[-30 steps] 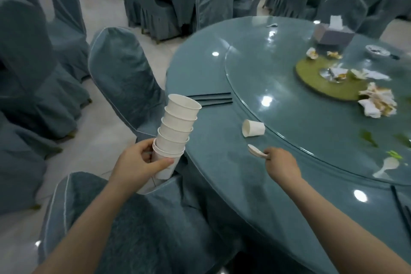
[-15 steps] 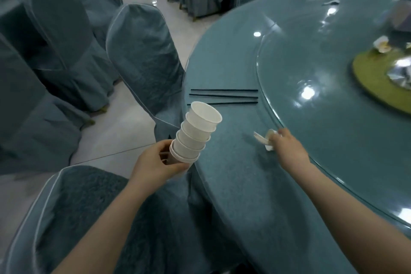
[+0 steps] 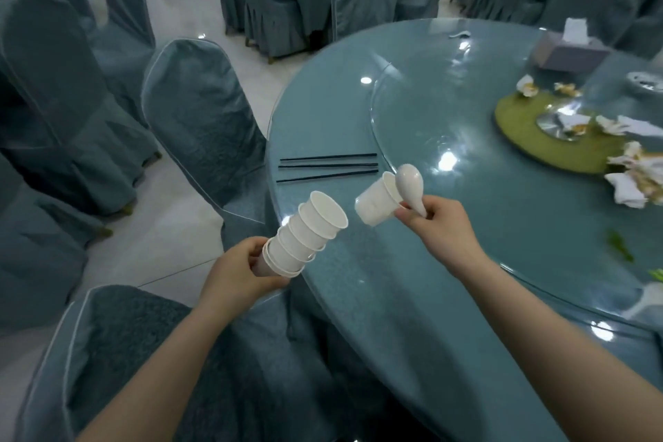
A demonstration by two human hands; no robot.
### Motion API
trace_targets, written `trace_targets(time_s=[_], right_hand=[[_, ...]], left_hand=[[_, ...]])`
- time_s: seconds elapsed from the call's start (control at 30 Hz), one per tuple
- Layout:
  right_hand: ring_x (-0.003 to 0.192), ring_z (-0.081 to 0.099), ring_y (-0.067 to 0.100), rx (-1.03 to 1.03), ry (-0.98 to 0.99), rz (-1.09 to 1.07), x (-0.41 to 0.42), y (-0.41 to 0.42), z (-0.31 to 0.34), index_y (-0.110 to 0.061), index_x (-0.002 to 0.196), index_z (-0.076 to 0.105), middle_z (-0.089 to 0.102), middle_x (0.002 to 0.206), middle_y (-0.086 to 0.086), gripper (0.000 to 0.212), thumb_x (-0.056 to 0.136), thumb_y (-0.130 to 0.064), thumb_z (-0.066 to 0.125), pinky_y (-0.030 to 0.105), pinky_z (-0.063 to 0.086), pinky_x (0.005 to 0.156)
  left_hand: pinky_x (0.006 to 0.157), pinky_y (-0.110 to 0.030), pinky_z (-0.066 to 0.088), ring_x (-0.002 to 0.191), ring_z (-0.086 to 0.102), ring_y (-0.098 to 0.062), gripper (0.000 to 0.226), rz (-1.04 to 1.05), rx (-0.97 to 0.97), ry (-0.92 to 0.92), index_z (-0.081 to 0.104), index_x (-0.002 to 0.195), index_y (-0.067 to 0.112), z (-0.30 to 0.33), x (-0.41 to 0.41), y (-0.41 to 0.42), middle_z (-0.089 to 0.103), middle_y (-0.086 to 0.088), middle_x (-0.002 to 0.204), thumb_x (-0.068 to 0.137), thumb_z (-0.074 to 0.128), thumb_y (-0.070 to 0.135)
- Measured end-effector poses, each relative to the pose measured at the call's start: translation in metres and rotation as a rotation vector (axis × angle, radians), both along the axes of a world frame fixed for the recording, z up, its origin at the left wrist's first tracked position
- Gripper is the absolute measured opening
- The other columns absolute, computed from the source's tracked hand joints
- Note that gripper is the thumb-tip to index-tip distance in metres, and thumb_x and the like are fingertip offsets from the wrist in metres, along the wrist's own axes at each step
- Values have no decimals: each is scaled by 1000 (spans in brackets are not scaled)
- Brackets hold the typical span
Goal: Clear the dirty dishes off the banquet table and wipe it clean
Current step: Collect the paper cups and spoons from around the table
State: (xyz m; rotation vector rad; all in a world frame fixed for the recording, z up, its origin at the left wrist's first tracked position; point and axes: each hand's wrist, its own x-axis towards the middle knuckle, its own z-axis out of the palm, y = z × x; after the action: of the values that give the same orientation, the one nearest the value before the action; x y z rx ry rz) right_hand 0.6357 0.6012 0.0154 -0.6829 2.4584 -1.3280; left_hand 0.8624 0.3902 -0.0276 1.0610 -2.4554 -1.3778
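As clearing goes on at the table (image 3: 358, 298), the left hand (image 3: 238, 271) grips a tilted cup stack (image 3: 305, 233) off the near-left edge; the right hand (image 3: 439, 226) pinches a cup (image 3: 375, 203) w/ a spoon (image 3: 410, 187) above that edge. Risk: overloaded pinch slips, spoon drops; leaning stack may shed cups.

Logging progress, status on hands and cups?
Left hand grips cup stack. Right hand holds loose cup and spoon, lifted. Chopsticks on table. Path clear.

chopsticks (image 3: 328, 167) ahead, bare cloth nearer
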Motion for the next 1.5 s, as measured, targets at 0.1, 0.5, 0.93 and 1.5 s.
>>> trace_targets(time_s=[0.1, 0.5, 0.93, 1.5], right_hand=[[47, 29, 7, -109, -36, 2, 29, 6, 20, -18, 68, 64, 35, 50, -14, 19, 83, -28, 68, 16, 25, 43], [48, 27, 7, 20, 6, 156, 127, 33, 54, -25, 56, 49, 31, 49, -14, 35, 87, -29, 64, 16, 23, 45], [59, 51, -4, -161, -29, -54, 180, 98, 65, -29, 105, 63, 66, 80, -18, 20, 86, -21, 63, 9, 38, 54], [63, 46, 8, -17, -155, -658, 90, 233, 27, -23, 80, 70, 71, 85, -5, 19, 91, -28, 55, 28, 38, 66]], left_hand=[[64, -13, 42, 81, 59, 8, 58, -47, -39, 12, 60, 104, 35, 6, 12, 3, 64, 24, 91, 55, 89, 23], [79, -30, 50, 87, 62, -3, 55, -212, -167, 49, 62, 101, 41, 44, 51, 30, 63, 25, 89, 51, 85, 41], [80, -33, 52, 85, 63, -2, 48, -357, -102, 111, 61, 94, 45, 52, 57, 74, 66, 23, 91, 53, 85, 43], [83, -41, 55, 88, 67, -13, 46, -479, 87, 229, 64, 99, 35, 67, -60, 116, 71, 10, 96, 60, 88, 25]])
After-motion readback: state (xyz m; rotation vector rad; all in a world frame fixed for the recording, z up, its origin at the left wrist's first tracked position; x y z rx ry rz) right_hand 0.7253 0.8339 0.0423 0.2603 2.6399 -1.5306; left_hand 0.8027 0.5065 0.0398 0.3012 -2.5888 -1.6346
